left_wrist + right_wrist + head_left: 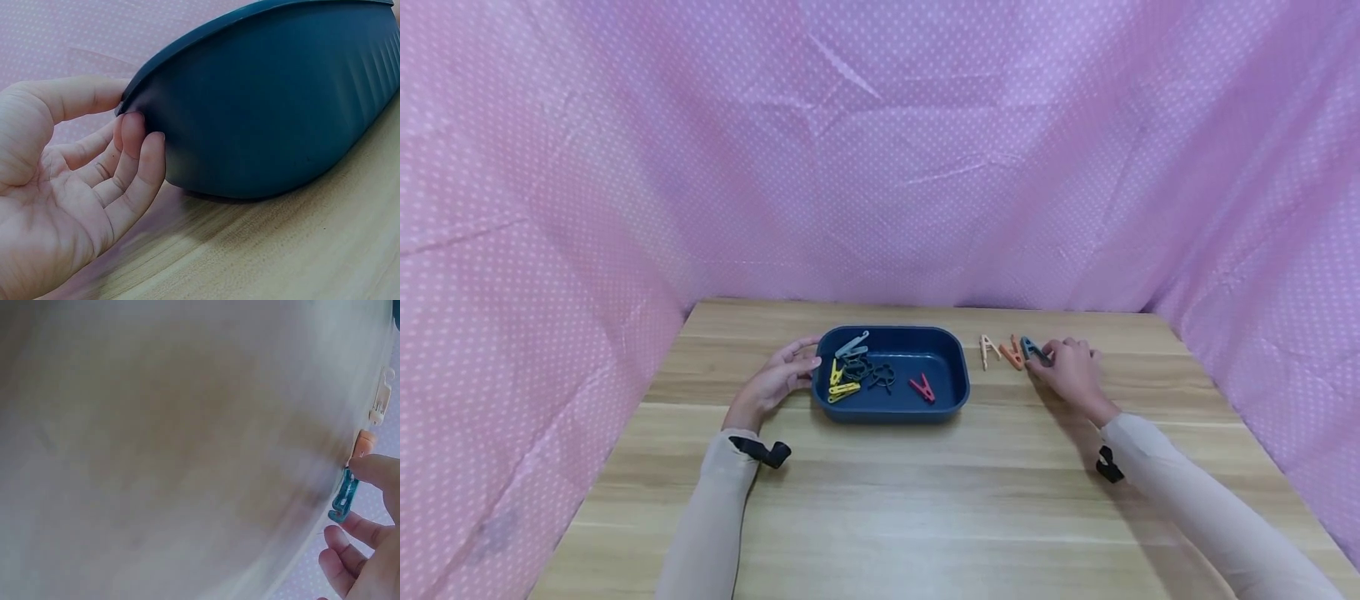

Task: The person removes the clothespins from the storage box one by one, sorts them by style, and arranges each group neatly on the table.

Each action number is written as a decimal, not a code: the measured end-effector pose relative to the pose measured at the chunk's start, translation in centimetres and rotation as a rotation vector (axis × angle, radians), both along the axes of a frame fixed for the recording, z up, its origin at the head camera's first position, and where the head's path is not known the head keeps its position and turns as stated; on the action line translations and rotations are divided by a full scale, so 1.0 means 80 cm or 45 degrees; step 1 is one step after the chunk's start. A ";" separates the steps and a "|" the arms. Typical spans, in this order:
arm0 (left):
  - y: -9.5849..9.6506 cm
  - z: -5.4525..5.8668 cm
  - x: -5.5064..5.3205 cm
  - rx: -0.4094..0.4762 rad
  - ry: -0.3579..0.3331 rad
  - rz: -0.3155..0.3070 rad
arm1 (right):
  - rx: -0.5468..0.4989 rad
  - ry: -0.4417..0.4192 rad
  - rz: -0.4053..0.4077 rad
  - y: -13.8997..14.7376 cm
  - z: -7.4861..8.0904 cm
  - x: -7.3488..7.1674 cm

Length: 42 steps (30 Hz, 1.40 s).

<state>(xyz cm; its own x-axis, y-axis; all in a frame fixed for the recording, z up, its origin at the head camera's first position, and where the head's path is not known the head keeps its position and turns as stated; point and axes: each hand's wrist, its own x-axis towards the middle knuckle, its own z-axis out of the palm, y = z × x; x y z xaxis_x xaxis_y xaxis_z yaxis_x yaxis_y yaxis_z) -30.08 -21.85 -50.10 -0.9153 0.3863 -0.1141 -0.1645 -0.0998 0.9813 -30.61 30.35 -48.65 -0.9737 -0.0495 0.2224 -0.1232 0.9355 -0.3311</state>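
Tray [891, 417] is plain dark blue. Inside its left half: yellow clips [844, 389], pale blue clip [852, 343], dark greenish pieces [883, 375]; inside its right half, red clip [928, 393]. Right of tray: peach clip [984, 350], orange clip [1012, 357], blue clip [1028, 347] (teal in right wrist view). Beneath tray, table [880, 500] shows tan wood grain; behind it, pink curtain [880, 183] with white dots.

The upper half and both sides of the head view are filled by a pink-lilac cloth [880, 183] dotted with white. It is marked by folds and creases, and a greyish smudge [497, 529] is seen at lower left. The lower middle is taken up by a pale wood-grain table [880, 492], streaked crosswise, on which a pale sheen is cast at bottom centre.
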 end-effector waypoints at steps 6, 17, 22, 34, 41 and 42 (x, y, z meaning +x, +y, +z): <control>-0.002 0.001 -0.001 0.007 0.015 -0.004 | 0.024 0.047 -0.034 -0.002 0.001 0.001; 0.002 0.002 -0.002 0.010 -0.013 0.016 | -0.048 0.064 -0.053 -0.006 0.015 0.000; 0.001 0.002 -0.002 0.015 -0.018 0.010 | -0.086 0.085 0.002 -0.020 0.029 -0.001; -0.001 0.002 0.003 0.015 -0.003 -0.005 | -0.169 0.187 0.176 -0.083 0.068 0.001; -0.001 0.001 0.002 0.009 0.004 -0.007 | -0.133 0.234 0.304 -0.127 0.086 0.007; -0.001 0.001 0.001 0.011 0.010 -0.008 | -0.125 0.237 0.325 -0.134 0.089 0.007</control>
<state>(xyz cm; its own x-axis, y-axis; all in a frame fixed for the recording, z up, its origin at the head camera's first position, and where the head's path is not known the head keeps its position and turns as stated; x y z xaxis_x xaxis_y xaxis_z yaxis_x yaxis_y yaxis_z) -29.98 -21.95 -50.05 -0.9136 0.3931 -0.1038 -0.1577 -0.1074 0.9816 -30.05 19.63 -41.56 -0.8748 -0.2558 0.4115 -0.4163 0.8313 -0.3682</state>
